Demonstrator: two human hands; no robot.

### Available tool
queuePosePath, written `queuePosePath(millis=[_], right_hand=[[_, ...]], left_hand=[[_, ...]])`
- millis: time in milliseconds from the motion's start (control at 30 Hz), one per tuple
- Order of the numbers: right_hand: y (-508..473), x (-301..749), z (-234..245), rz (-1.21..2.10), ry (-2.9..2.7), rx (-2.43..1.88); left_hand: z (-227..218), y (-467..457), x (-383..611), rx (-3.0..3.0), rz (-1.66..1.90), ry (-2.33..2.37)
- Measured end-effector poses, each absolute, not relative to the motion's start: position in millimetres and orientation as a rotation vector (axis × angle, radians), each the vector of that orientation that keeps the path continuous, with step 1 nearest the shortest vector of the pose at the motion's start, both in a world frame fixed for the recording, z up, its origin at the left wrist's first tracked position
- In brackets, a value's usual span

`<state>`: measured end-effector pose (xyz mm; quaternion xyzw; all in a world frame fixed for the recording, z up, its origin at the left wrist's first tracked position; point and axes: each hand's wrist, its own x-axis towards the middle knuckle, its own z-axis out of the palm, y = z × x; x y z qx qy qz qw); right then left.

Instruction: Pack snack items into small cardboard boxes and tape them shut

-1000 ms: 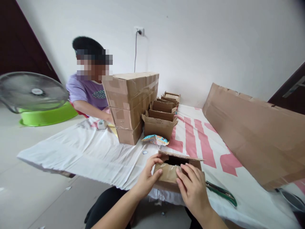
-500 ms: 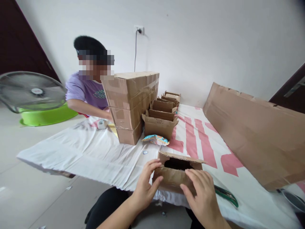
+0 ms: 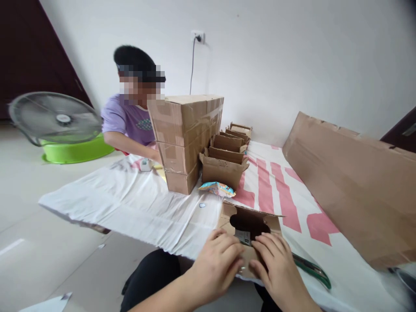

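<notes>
A small open cardboard box (image 3: 250,219) sits at the near edge of the white and pink cloth (image 3: 139,208). My left hand (image 3: 217,264) and my right hand (image 3: 276,268) both lie over its front flap, fingers bent and pressing the flap down. A small label shows on the flap between my fingertips. The box's dark inside is visible just beyond my fingers.
A stack of taped cartons (image 3: 186,138) and a row of open small boxes (image 3: 224,167) stand behind. A snack packet (image 3: 217,189) lies before them. Green-handled pliers (image 3: 312,271) lie right of my hand. A large cardboard sheet (image 3: 351,182) leans at right. A person in a purple shirt (image 3: 130,123), fan (image 3: 55,117).
My hands slid from the box's sides onto its front flap and folded it down toward me. The view shifted slightly left.
</notes>
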<state>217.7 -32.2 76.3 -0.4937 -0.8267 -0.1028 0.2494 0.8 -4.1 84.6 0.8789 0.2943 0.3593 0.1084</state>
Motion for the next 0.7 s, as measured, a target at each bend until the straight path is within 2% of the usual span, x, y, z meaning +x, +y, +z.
queuePosePath(millis=[100, 167, 300, 433, 533, 700], right_hand=[[-27.6, 217.3, 74.2, -0.285, -2.303, -1.456], [-27.9, 222.1, 76.8, -0.368, -2.303, -1.461], [-31.3, 240.5, 84.2, -0.580, -2.137, -1.467], [-32.6, 261.0, 77.2, -0.655, -1.983, -1.614], [-30.9, 270.4, 65.0, -0.571, -2.010, -1.677], [-22.6, 267.4, 63.5, -0.214, -2.128, -1.766]], left_hand=[[91.2, -4.0, 7.7, 2.736, 0.760, 0.918], [91.5, -5.1, 7.2, 2.801, 0.713, 0.972], [89.8, -9.3, -2.0, 2.874, 0.951, 1.050], [85.5, -4.8, -16.2, 2.731, 1.087, 1.363], [73.7, 5.4, -24.0, 2.627, 0.932, 1.444], [48.3, 14.6, -20.3, 2.455, 0.746, 1.481]])
